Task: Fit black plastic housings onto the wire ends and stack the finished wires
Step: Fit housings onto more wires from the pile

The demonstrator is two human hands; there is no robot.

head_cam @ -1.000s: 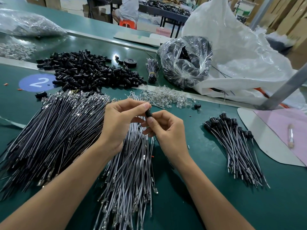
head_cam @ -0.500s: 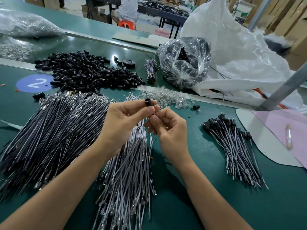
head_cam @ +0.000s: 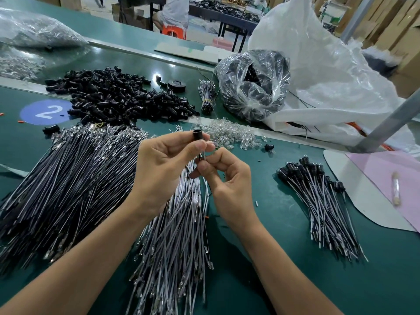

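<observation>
On your far left, a big pile of black wires (head_cam: pixel 68 183) lies on the green counter (head_cam: pixel 272 269). Behind it sits a heap of loose black housings (head_cam: pixel 118 96). Your left hand (head_cam: pixel 163 169) is up over the counter. Its fingers (head_cam: pixel 181 137) are curled and pinch one black housing (head_cam: pixel 197 135), open end up. Under your hands lies a pile of gray wires (head_cam: pixel 175 235). Your right hand (head_cam: pixel 225 178) is just beside the left one. Its fingers (head_cam: pixel 218 153) are curled too and pinch a thin wire (head_cam: pixel 203 155) right below the housing. The wire's top meets the bottom of the housing. Behind your right hand lies a small heap of clear parts (head_cam: pixel 229 133). Farther back sits a see-through bag (head_cam: pixel 252 85) with black things inside. To the right, well apart from your hands, the finished wires (head_cam: pixel 318 201) lie in a stack, black ends pointing away from you.
</observation>
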